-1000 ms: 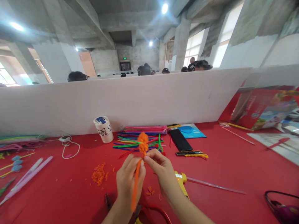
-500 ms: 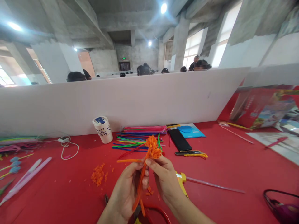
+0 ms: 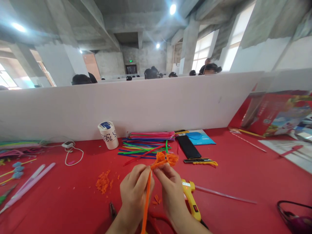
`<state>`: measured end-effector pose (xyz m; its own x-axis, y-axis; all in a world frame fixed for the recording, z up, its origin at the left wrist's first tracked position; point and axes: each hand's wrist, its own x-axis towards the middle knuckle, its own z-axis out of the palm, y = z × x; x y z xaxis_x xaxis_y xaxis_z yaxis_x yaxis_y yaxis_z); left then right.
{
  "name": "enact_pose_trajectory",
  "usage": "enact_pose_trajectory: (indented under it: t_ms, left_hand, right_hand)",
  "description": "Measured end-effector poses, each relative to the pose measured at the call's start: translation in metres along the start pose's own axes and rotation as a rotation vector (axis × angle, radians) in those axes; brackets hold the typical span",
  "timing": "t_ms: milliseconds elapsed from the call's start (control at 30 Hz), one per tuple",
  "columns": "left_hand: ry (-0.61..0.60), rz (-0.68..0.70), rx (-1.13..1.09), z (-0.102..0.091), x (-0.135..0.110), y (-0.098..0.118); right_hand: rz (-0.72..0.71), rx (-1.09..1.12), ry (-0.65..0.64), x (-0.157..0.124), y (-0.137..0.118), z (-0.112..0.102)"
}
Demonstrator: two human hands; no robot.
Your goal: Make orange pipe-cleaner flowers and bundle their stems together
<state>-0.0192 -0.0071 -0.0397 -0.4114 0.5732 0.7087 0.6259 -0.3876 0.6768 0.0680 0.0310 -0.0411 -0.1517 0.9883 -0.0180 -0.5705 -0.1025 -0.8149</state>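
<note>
Both hands meet over the red table around an orange pipe-cleaner flower [image 3: 168, 158], whose fluffy head shows above my fingertips. My left hand [image 3: 136, 188] is closed, pinching the orange stem where it joins my other hand. A long orange pipe cleaner [image 3: 146, 201] hangs down from that pinch toward me. My right hand [image 3: 170, 187] pinches the flower just below its head between thumb and fingers. Behind my right wrist lies a yellow glue gun [image 3: 192, 200] with a clear glue stick in its back. Red-handled pliers or scissors [image 3: 158, 219] are partly hidden under my wrists.
Coloured pipe cleaners [image 3: 143, 148] lie beyond my hands, beside a black phone [image 3: 188, 147] and a utility knife [image 3: 201, 161]. A white cup [image 3: 108, 136] stands by the white partition [image 3: 146, 107]. Orange fluff scraps [image 3: 103, 182] lie to the left.
The flower's head has tipped over to the right and lower. My left hand has turned, its knuckles now upward, and one orange strand that stuck out leftward now hangs down.
</note>
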Motion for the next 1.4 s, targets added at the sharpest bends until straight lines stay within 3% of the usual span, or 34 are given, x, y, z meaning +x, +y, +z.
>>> enact_pose_trajectory:
  t_ms: [133,233,300,433,533,667,900,967,1033,1167,1233,1333,1400]
  left_hand:
    - [-0.131,0.018,0.038,-0.003,-0.001,-0.002]
    - [-0.046,-0.055,-0.032,-0.001,0.004,0.01]
    - [-0.045,-0.205,-0.184,0.001,0.009,0.02]
    - [-0.115,-0.678,-0.531,-0.001,0.019,0.029]
    - [-0.182,-0.895,-0.666,-0.004,0.023,0.029]
    - [-0.267,-1.025,-0.772,-0.006,0.022,0.03]
    - [-0.232,-1.136,-0.828,0.0,0.016,0.037]
    - [-0.208,-1.057,-0.736,0.002,0.014,0.035]
    - [-0.167,-0.816,-0.519,0.003,0.011,0.028]
    - [-0.133,0.083,0.08,0.0,0.007,0.005]
    - [-0.117,0.414,0.281,-0.002,0.006,-0.007]
    - [-0.092,0.564,0.38,-0.003,0.005,-0.014]
    - [-0.113,0.465,0.301,-0.002,0.005,-0.01]
  right_hand:
    - [0.013,0.033,-0.006,-0.004,0.0,0.0]
    - [-0.009,-0.035,-0.001,-0.004,-0.002,-0.001]
    - [-0.046,-0.087,-0.02,-0.003,-0.004,-0.001]
    - [-0.11,-0.183,-0.071,-0.001,-0.008,-0.003]
    - [-0.11,-0.167,-0.171,0.001,-0.015,-0.002]
    - [0.068,-0.066,-0.413,0.004,-0.026,-0.003]
    - [0.151,0.051,-0.448,0.006,-0.023,-0.005]
    - [0.159,0.068,-0.459,0.005,-0.02,-0.003]
    - [0.128,0.054,-0.392,0.004,-0.017,0.0]
    - [-0.001,-0.103,-0.216,0.005,-0.016,0.001]
    - [-0.088,-0.208,-0.178,0.007,-0.018,-0.001]
    - [-0.218,-0.345,-0.166,0.008,-0.021,-0.004]
    - [-0.268,-0.403,-0.174,0.007,-0.023,-0.005]
